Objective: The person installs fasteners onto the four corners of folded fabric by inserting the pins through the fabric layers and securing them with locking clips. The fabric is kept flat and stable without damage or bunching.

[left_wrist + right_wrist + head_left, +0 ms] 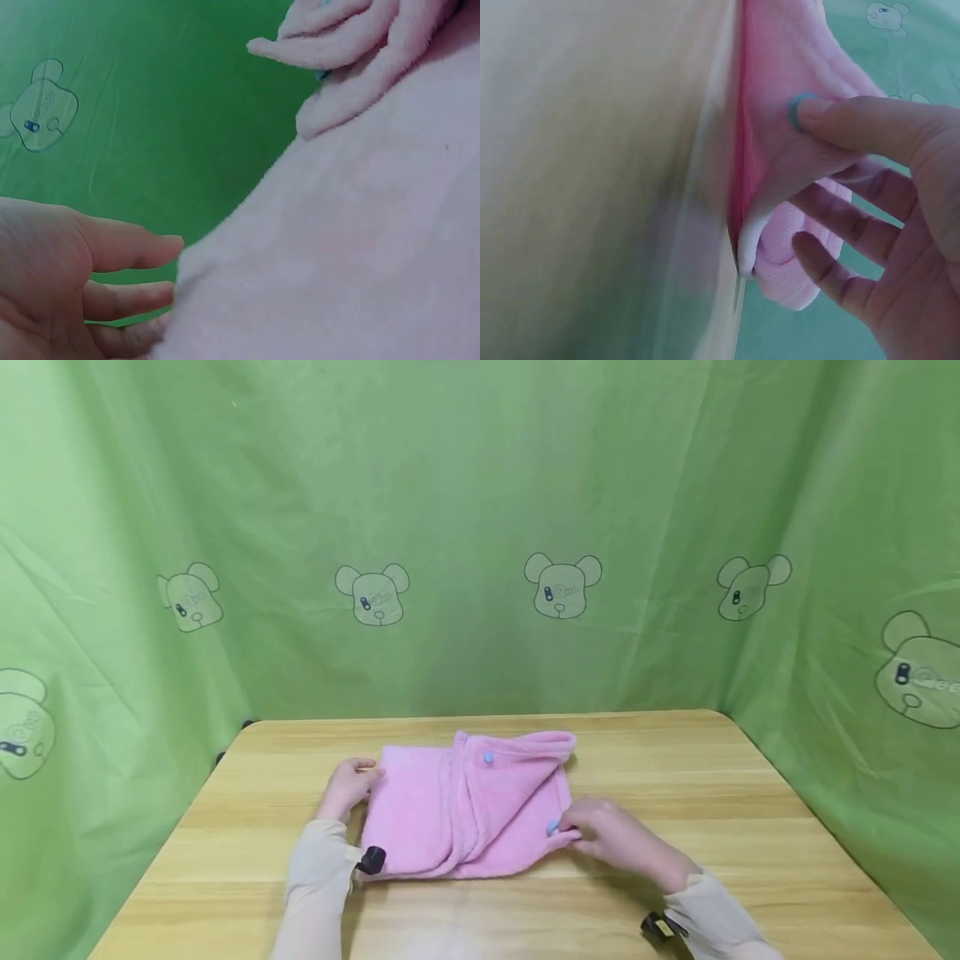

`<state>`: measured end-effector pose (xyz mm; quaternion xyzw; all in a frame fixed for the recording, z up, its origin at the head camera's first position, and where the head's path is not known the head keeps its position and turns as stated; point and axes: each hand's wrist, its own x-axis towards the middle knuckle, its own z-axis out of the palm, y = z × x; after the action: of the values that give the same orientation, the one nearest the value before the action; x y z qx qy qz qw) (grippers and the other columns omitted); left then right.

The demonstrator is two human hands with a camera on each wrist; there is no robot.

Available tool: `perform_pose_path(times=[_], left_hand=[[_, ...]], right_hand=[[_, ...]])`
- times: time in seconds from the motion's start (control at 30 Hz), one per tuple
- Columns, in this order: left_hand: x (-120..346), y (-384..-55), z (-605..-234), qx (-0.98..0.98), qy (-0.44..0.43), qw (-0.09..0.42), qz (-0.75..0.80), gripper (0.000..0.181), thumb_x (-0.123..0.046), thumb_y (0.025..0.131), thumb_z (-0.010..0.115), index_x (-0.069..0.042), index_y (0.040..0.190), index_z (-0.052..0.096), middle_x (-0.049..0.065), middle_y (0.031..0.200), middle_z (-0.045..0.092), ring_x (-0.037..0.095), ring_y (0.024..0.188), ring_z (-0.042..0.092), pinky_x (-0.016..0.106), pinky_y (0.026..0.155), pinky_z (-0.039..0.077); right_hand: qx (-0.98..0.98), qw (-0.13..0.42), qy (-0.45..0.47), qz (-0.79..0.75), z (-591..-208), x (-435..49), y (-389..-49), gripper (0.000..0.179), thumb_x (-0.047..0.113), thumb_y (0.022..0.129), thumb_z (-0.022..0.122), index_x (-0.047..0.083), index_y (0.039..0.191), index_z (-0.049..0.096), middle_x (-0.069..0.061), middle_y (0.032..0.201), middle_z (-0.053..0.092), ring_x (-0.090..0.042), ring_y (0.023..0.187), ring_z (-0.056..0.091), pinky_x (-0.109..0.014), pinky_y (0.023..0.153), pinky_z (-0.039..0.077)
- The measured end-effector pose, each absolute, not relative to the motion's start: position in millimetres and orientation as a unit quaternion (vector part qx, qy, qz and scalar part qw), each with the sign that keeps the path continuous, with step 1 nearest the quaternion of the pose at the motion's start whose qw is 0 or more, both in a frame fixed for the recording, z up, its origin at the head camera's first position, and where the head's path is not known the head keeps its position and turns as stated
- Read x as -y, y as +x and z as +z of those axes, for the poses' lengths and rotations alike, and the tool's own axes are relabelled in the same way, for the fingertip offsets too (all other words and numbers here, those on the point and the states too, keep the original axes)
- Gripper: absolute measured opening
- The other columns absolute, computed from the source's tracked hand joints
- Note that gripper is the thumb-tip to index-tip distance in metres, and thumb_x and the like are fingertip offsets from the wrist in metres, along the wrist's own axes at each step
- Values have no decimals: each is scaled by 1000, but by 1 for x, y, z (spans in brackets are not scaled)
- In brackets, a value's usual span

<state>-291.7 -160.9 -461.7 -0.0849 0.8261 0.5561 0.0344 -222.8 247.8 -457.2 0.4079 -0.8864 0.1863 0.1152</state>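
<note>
A pink plush towel (412, 810) with blue buttons lies folded on the table, its right part turned over in loose, uneven layers. At its left edge is my left hand (348, 789); in the left wrist view the thumb and fingers reach out nearly straight, with their tips right at the towel's edge. My right hand (615, 835) pinches the near right corner. The right wrist view shows the thumb pressed on a blue button (799, 112) there, with the index finger partly hidden behind the cloth. Another blue button (488, 757) sits on the upper folded layer.
The wooden table (675, 760) extends on all sides of the towel. Green curtains (465, 468) with bear-head prints surround its back and sides. A small black camera is strapped at each wrist, over light sleeves (318, 868).
</note>
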Motion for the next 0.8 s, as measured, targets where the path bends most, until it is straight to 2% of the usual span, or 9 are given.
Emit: perform_pose_path(times=[0.2,0.33,0.5,0.6,0.8], left_hand=[[163,-294,-472,-821,-89,38,563,38,-9,92,60,12,123,57,29,118,61,18,86,62,24,71,53],[164,-295,-476,-815,-96,38,570,36,-8,92,60,12,121,58,27,116,62,15,83,61,22,70,52],[164,-296,-478,-815,-99,42,569,36,-9,92,61,11,121,59,25,116,63,14,83,60,21,70,51],[164,-296,-478,-813,-102,44,571,37,-10,92,62,11,122,59,25,117,63,15,85,61,21,71,51],[166,-295,-476,-811,-98,43,575,37,-9,91,62,11,122,59,27,120,61,18,88,62,25,75,53]], right_hand=[[897,70,400,176,-456,-250,-215,16,11,76,78,23,81,69,12,84,67,-1,78,59,-25,73,54],[906,10,379,188,-449,-251,-211,18,10,75,78,22,83,69,11,87,66,0,79,57,-25,73,53],[901,-71,366,222,-426,-250,-215,13,16,81,75,17,92,69,6,93,69,-10,87,63,-34,81,56],[897,-72,369,233,-410,-245,-224,16,21,85,72,12,98,69,-1,95,71,-16,90,66,-36,82,56],[892,-21,380,243,-385,-220,-255,30,19,88,69,5,114,66,-10,107,70,-24,97,66,-38,86,56]])
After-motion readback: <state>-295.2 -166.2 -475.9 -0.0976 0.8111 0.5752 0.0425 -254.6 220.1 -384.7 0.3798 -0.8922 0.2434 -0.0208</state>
